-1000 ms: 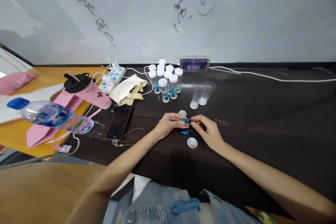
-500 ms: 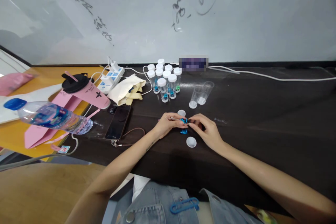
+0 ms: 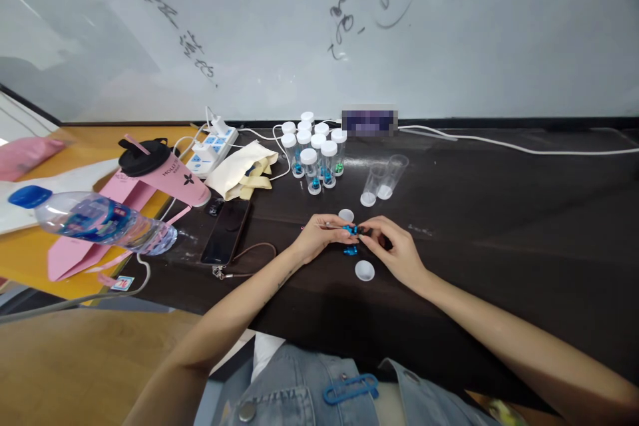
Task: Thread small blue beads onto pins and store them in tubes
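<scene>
My left hand (image 3: 319, 237) is closed around a small shiny blue piece (image 3: 351, 229), pinched at the fingertips. A thin pale stick (image 3: 327, 225) lies across the same hand. Thumb and fingers of my right hand (image 3: 392, 246) pinch together at the right end of the blue piece, where something small and dark shows; its kind is too small to tell. Just below the fingers, another blue piece (image 3: 351, 250) lies on the dark table. Two white round caps (image 3: 364, 271) lie nearby, one in front of the hands and the other cap (image 3: 345, 215) behind them.
Several capped clear tubes (image 3: 309, 173) with blue or green bits stand at the back. Two uncapped clear tubes (image 3: 394, 176) stand right of them. Leftward are a phone (image 3: 225, 233), a cloth pouch (image 3: 234, 170), a power strip (image 3: 212, 150), a pink cup (image 3: 174, 176) and a water bottle (image 3: 100, 219).
Both hands stay in almost the same place, with the fingers still at the blue piece. The whole view has shifted very slightly.
</scene>
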Demonstrator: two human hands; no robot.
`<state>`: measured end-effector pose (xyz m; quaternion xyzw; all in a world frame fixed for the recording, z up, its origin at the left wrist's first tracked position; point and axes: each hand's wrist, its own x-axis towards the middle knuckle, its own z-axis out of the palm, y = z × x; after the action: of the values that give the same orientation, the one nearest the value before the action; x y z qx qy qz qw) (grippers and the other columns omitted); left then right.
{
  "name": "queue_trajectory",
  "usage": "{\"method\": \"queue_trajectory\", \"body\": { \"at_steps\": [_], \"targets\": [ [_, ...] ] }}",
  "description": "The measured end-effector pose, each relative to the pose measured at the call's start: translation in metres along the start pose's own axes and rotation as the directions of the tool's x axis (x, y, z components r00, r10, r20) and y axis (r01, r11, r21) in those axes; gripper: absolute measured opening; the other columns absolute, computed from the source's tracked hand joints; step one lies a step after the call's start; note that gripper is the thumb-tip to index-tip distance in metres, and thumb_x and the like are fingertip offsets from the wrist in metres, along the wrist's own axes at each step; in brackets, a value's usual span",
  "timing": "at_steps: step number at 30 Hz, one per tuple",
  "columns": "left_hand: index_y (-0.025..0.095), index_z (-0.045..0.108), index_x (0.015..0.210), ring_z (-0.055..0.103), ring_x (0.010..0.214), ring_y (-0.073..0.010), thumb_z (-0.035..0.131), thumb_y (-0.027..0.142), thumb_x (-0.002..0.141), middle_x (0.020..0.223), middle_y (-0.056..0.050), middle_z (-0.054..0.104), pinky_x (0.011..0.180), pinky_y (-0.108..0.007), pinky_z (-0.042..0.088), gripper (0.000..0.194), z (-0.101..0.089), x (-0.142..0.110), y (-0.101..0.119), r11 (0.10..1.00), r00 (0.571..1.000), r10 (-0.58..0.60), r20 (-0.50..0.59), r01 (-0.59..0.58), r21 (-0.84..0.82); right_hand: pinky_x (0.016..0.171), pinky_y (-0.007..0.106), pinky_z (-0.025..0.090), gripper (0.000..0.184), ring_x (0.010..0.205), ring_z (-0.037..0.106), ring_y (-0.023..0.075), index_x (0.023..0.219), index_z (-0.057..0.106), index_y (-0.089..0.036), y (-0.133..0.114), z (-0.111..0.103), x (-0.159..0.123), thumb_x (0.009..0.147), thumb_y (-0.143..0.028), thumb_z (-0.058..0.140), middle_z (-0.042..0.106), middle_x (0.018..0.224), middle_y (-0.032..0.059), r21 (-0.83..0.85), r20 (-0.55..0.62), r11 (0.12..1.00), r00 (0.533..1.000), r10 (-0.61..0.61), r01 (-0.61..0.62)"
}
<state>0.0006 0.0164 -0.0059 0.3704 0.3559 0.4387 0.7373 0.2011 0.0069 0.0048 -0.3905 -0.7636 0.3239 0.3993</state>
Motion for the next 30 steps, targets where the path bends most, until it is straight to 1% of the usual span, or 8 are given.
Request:
{"method": "queue_trajectory", "body": {
  "at_steps": [4, 10, 13, 19, 21, 25, 28, 30],
  "targets": [
    [0.01, 0.073, 0.087, 0.072, 0.072, -0.022, 0.085, 0.023, 0.059, 0.077, -0.009, 0.075, 0.079, -0.037, 0.056, 0.033, 0.001, -0.0004, 0.0005, 1.0, 1.0, 0.008, 0.026, -0.008, -0.006, 0.059, 0.03, 0.043, 0.019, 0.065, 0.053, 0.0155, 0.108, 0.058, -0.021, -0.0006, -0.0018, 0.0003, 0.091, -0.03, 0.055, 0.059, 0.091, 0.0047, 0.0, 0.015, 1.0, 1.0, 0.005, -0.005],
    [0.009, 0.073, 0.086, 0.072, 0.071, -0.0214, 0.084, 0.021, 0.059, 0.075, -0.008, 0.075, 0.077, -0.036, 0.056, 0.031, 0.0021, -0.0006, 0.0008, 1.0, 0.998, 0.009, 0.055, -0.009, 0.009, 0.056, 0.028, 0.039, 0.015, 0.06, 0.05, 0.0143, 0.086, 0.062, -0.021, -0.003, -0.0019, 0.0036, 0.094, -0.029, 0.052, 0.055, 0.072, 0.0005, -0.019, 0.063, 1.0, 0.998, 0.02, -0.019],
    [0.01, 0.073, 0.087, 0.072, 0.07, -0.0197, 0.083, 0.02, 0.06, 0.075, -0.007, 0.075, 0.076, -0.034, 0.056, 0.03, 0.0012, -0.0001, 0.0002, 1.0, 0.999, 0.008, 0.042, -0.008, 0.002, 0.057, 0.028, 0.04, 0.007, 0.061, 0.05, 0.0145, 0.094, 0.06, -0.021, -0.0026, 0.0001, 0.003, 0.091, -0.027, 0.056, 0.055, 0.077, 0.0009, -0.017, 0.044, 1.0, 0.999, 0.015, -0.014],
    [0.011, 0.073, 0.087, 0.071, 0.069, -0.0184, 0.083, 0.02, 0.06, 0.077, -0.006, 0.075, 0.076, -0.033, 0.056, 0.029, 0.0009, -0.0004, -0.0001, 1.0, 0.999, 0.009, 0.037, -0.01, 0.002, 0.062, 0.03, 0.043, 0.016, 0.065, 0.053, 0.0158, 0.103, 0.055, -0.022, -0.0012, -0.0008, 0.0009, 0.089, -0.028, 0.059, 0.055, 0.083, 0.0017, -0.008, 0.03, 1.0, 1.0, 0.002, -0.001],
    [0.011, 0.073, 0.087, 0.072, 0.071, -0.0201, 0.083, 0.021, 0.06, 0.077, -0.007, 0.075, 0.077, -0.035, 0.056, 0.03, 0.0015, -0.0006, 0.0002, 1.0, 0.999, 0.007, 0.042, -0.008, 0.004, 0.062, 0.03, 0.042, 0.01, 0.066, 0.054, 0.016, 0.099, 0.057, -0.022, -0.0012, -0.0021, 0.0019, 0.093, -0.029, 0.053, 0.057, 0.082, 0.002, -0.01, 0.051, 1.0, 0.999, 0.006, -0.005],
    [0.01, 0.073, 0.087, 0.072, 0.073, -0.0221, 0.084, 0.022, 0.06, 0.076, -0.008, 0.075, 0.078, -0.037, 0.056, 0.032, 0.0018, -0.0006, 0.0011, 1.0, 0.999, -0.004, 0.045, 0.003, 0.023, 0.062, 0.03, 0.04, 0.019, 0.066, 0.054, 0.0161, 0.081, 0.058, -0.021, -0.0012, -0.0019, 0.0043, 0.096, -0.028, 0.047, 0.056, 0.074, 0.001, -0.016, 0.085, 1.0, 0.996, 0.007, -0.006],
    [0.01, 0.073, 0.087, 0.072, 0.07, -0.0195, 0.083, 0.023, 0.06, 0.076, -0.007, 0.075, 0.077, -0.034, 0.056, 0.031, 0.001, -0.0003, 0.001, 1.0, 1.0, 0.002, 0.031, -0.003, 0.014, 0.061, 0.029, 0.041, 0.007, 0.065, 0.053, 0.0155, 0.092, 0.057, -0.022, -0.0007, -0.0001, 0.0036, 0.092, -0.028, 0.054, 0.055, 0.08, 0.0013, -0.009, 0.067, 1.0, 0.998, -0.001, 0.002],
    [0.01, 0.073, 0.087, 0.071, 0.07, -0.0184, 0.083, 0.022, 0.061, 0.077, -0.007, 0.074, 0.076, -0.032, 0.056, 0.031, 0.0005, -0.0002, 0.0007, 1.0, 1.0, 0.008, 0.028, -0.008, 0.008, 0.063, 0.03, 0.042, 0.013, 0.065, 0.053, 0.0152, 0.101, 0.055, -0.022, -0.0002, 0.0004, 0.0026, 0.09, -0.028, 0.058, 0.054, 0.084, 0.0015, 0.0, 0.053, 1.0, 0.999, -0.008, 0.008]
  ]
}}
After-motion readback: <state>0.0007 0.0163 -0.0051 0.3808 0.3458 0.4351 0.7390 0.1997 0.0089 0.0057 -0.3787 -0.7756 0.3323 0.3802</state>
